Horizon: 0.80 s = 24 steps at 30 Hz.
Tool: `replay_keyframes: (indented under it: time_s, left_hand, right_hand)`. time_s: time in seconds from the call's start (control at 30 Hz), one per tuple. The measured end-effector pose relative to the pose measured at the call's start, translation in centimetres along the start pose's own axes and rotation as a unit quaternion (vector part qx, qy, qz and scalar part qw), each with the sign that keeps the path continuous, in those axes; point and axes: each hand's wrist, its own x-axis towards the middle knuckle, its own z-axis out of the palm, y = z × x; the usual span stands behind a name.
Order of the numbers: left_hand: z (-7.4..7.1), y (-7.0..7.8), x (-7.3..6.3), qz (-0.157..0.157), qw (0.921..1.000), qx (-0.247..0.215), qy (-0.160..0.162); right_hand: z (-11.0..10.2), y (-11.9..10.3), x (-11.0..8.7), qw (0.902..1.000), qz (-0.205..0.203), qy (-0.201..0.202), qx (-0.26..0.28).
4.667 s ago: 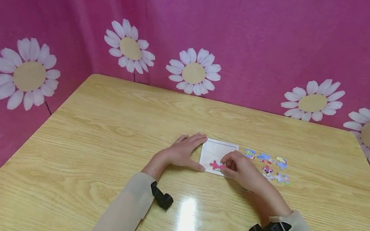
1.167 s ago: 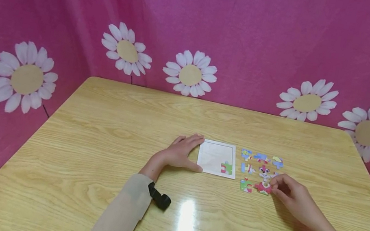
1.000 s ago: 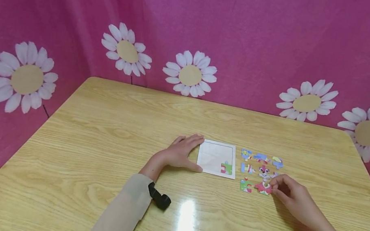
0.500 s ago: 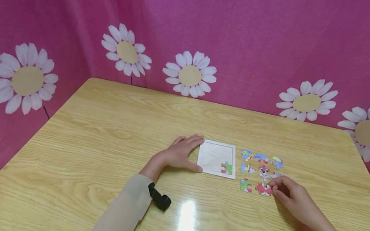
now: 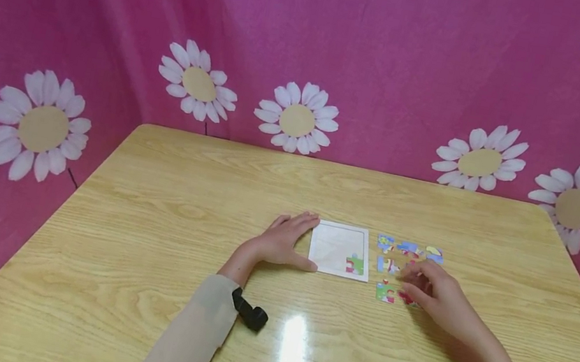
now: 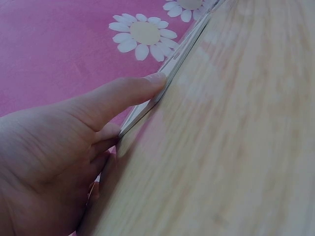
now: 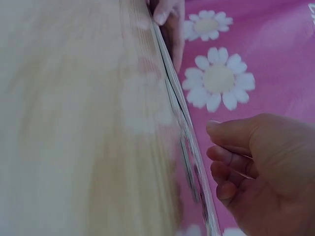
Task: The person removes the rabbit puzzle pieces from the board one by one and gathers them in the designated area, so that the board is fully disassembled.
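Note:
In the head view my left hand rests at the left edge of a white puzzle board. Its thumb lies straight along the near corner and its fingers touch the far corner; the left wrist view shows the thumb pressing the board's edge. A green-and-red jigsaw piece sits in the board's lower right corner. My right hand hovers over the loose pieces at the right, fingers loosely bent, thumb and forefinger apart with nothing between them. Beneath it lies a partly covered red jigsaw piece.
Loose jigsaw pieces lie in rows right of the board: a blue-and-yellow one, a blue-and-white one and a green one nearest it. More lie behind the right hand. A flowered pink cloth hangs behind the wooden table.
The pink-red piece, earlier on the board under my right hand, now lies among the loose pieces. A green-and-red piece shows in the board's corner. Just now my right hand released the red piece and moved left.

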Motion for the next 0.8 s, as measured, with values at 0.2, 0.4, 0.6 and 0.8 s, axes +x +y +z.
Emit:
replay_keyframes:
  time_s: [0.2,0.4,0.6,0.8]
  left_hand:
    - [0.1,-0.1,-0.1,0.001,1.0000,0.000,0.001]
    - [0.1,-0.1,-0.2,0.003,1.0000,0.004,0.001]
    - [0.0,-0.1,-0.2,0.005,1.0000,0.004,0.000]
    - [-0.1,-0.1,-0.1,0.006,1.0000,0.006,0.001]
  right_hand:
    - [1.6,-1.0,2.4,0.9992,-0.020,-0.029,0.019]
    - [2.8,-1.9,4.4,0.9973,0.005,-0.072,0.016]
    - [3.5,-2.2,5.7,0.9936,0.029,-0.109,-0.003]
    - [3.8,-1.9,6.5,0.9913,0.026,-0.128,0.013]
